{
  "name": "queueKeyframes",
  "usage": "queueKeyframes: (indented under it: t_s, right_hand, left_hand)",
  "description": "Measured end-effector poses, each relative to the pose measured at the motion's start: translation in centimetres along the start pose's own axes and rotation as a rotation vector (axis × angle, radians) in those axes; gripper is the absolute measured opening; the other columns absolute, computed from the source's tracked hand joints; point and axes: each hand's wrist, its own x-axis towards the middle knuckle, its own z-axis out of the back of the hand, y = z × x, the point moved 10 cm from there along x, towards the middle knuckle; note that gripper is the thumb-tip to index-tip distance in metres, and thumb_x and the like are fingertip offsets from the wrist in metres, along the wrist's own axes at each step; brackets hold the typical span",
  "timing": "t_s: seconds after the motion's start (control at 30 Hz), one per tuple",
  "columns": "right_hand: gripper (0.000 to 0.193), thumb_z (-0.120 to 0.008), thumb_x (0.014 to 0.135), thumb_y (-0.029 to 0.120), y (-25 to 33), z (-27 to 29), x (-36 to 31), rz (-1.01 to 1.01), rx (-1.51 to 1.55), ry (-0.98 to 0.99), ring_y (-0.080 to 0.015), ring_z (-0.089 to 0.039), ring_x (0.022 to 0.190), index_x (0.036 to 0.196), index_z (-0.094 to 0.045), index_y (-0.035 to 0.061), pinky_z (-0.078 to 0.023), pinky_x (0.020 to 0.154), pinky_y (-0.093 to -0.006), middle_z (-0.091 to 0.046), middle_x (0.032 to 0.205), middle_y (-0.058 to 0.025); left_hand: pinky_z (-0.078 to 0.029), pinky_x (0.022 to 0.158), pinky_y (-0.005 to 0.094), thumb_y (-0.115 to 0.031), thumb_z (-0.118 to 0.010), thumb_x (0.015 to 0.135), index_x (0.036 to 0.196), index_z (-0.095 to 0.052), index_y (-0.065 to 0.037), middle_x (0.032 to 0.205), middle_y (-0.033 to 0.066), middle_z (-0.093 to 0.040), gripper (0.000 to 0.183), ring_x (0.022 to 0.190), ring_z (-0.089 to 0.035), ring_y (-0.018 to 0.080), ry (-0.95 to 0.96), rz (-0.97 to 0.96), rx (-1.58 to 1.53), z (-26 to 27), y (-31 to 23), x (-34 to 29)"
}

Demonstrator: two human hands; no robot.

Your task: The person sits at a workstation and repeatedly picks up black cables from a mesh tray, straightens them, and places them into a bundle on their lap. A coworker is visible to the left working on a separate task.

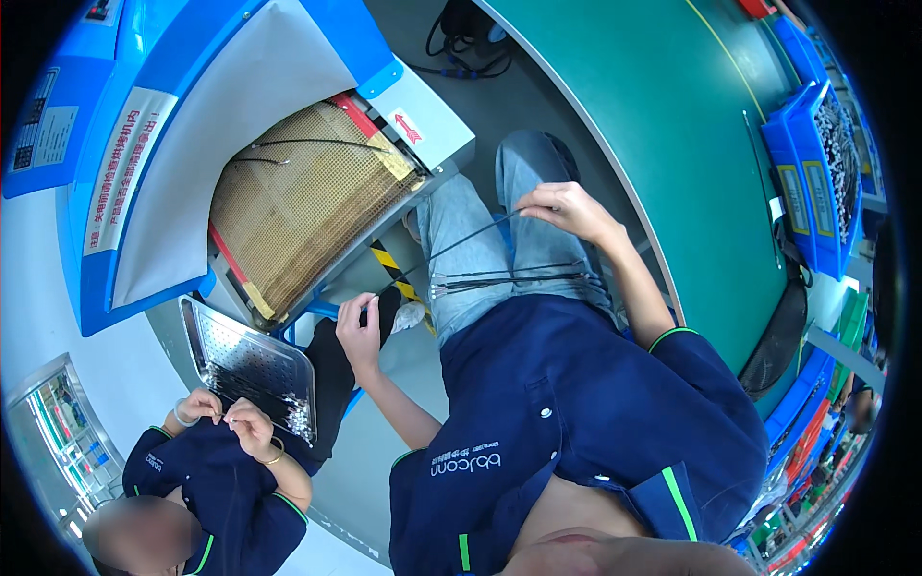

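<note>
A thin black cable (461,244) stretches slantwise over my lap, one end pinched in each hand. My left hand (359,334) is closed on its lower end, beside the blue machine. Higher up and to the right, my right hand (569,209) grips the other end between thumb and fingers. Several similar short black cables (509,278) lie across my thighs below it, side by side. On the tan mesh conveyor belt (298,206), two more black cables (322,143) rest near the far side.
A co-worker's hands (230,419) work at the lower left over a perforated metal tray (252,348) holding many cables. To my right curves a green table (687,144) with a blue bin (812,182) of small parts. The blue-and-white machine (206,125) surrounds the belt.
</note>
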Motion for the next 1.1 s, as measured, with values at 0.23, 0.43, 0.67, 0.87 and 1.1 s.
queueKeyframes:
  t_s: [0.23, 0.43, 0.67, 0.87, 1.1]
  right_hand:
    - [0.012, -0.066, 0.083, 0.015, 1.4, -0.9, -0.3, 0.073, 0.033, 0.119, -0.0252, -0.064, 0.072, 0.088, -0.066, 0.0038, -0.051, 0.066, -0.0341, -0.064, 0.079, -0.0095]
    - [0.01, -0.066, 0.083, 0.014, 1.4, -0.5, -1.5, 0.103, -0.021, 0.071, -0.0246, -0.062, 0.07, 0.087, -0.067, 0.0047, -0.05, 0.065, -0.0344, -0.063, 0.077, -0.0088]
    - [0.01, -0.07, 0.08, 0.012, 0.3, -1.6, -2.2, 0.061, 0.037, 0.042, -0.0238, -0.063, 0.07, 0.084, -0.067, 0.0029, -0.049, 0.061, -0.0335, -0.064, 0.076, -0.0083]
    - [0.009, -0.069, 0.079, 0.008, -0.5, -2.6, -3.5, 0.014, -0.008, 0.044, -0.0238, -0.063, 0.073, 0.085, -0.066, 0.0024, -0.05, 0.064, -0.0338, -0.064, 0.079, -0.0081]
    - [0.01, -0.068, 0.08, 0.011, -0.4, -3.6, -4.0, 0.103, -0.102, 0.041, -0.0234, -0.063, 0.076, 0.085, -0.063, 0.0044, -0.051, 0.068, -0.0347, -0.062, 0.082, -0.0063]
  left_hand:
    - [-0.047, 0.07, 0.0329, 0.0, -0.067, 0.079, 0.085, -0.063, 0.001, 0.08, 0.011, -0.064, 0.007, 0.076, -0.06, 0.0255, -0.024, 0.029, 0.031, 1.8, 0.0, -1.0]
    - [-0.048, 0.07, 0.033, 0.001, -0.067, 0.078, 0.083, -0.063, 0.001, 0.08, 0.0109, -0.064, 0.007, 0.076, -0.06, 0.0258, -0.016, -0.026, 0.033, 1.4, -0.7, -1.0]
    - [-0.048, 0.069, 0.0307, 0.002, -0.067, 0.078, 0.084, -0.063, 0.001, 0.081, 0.0102, -0.064, 0.007, 0.074, -0.06, 0.0222, -0.031, -0.029, 0.025, 0.9, 0.5, -2.6]
    - [-0.048, 0.067, 0.0288, 0.003, -0.066, 0.078, 0.085, -0.063, 0.001, 0.08, 0.0092, -0.063, 0.008, 0.072, -0.06, 0.0193, -0.003, -0.038, 0.007, -0.4, 1.5, -3.3]
    - [-0.048, 0.07, 0.0321, 0.005, -0.067, 0.075, 0.084, -0.063, 0.001, 0.08, 0.0107, -0.064, 0.01, 0.076, -0.061, 0.0246, 0.015, 0.039, 0.005, -0.8, 2.6, -4.0]
